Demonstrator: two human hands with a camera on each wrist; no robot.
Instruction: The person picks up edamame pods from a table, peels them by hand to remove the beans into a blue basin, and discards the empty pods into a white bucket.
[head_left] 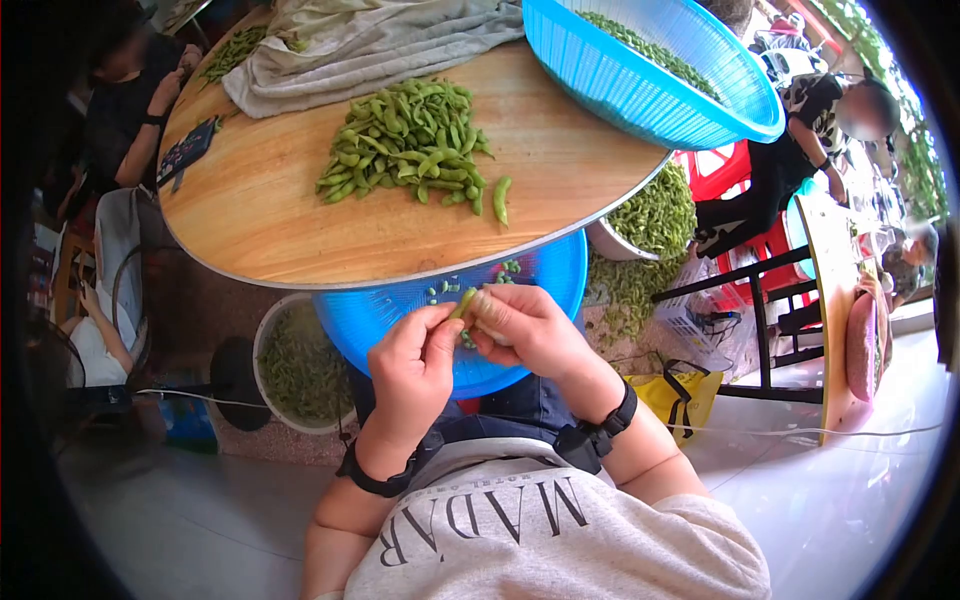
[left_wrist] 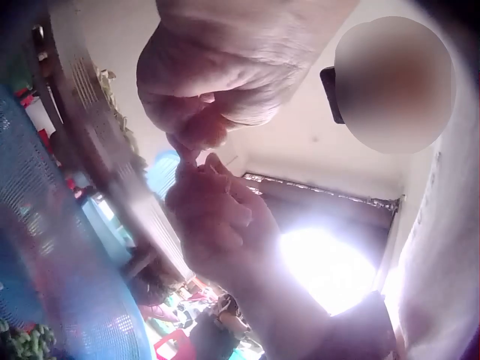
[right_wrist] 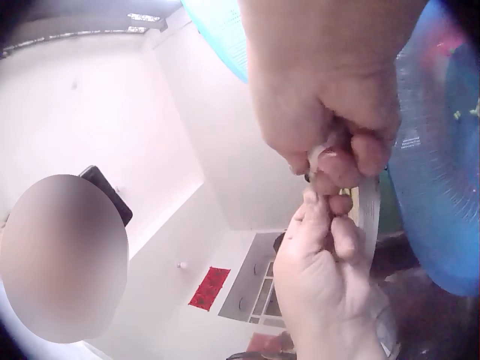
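Both hands meet over a blue basket (head_left: pixel 350 335) in the head view. The left hand (head_left: pixel 412 370) pinches one end of a green pod (head_left: pixel 463 303) between thumb and fingers. From the other side the right hand (head_left: pixel 530 330) grips the pod's other end, its fingers curled. Loose green beans (head_left: pixel 440 290) lie in the basket beyond the hands. In the left wrist view the fingertips of the left hand (left_wrist: pixel 217 67) and right hand (left_wrist: pixel 225 225) touch; the pod is hard to make out there. The right wrist view shows the right hand (right_wrist: pixel 330 90) above the left hand (right_wrist: pixel 322 270).
A wooden table (head_left: pixel 270 230) ahead carries a pile of pods (head_left: pixel 405 140), a grey cloth (head_left: pixel 340 50) and a phone (head_left: pixel 187 150). A tilted blue basket (head_left: pixel 650 90) stands at its right edge. Tubs of green material (head_left: pixel 305 365) and pods (head_left: pixel 655 210) flank the lower basket.
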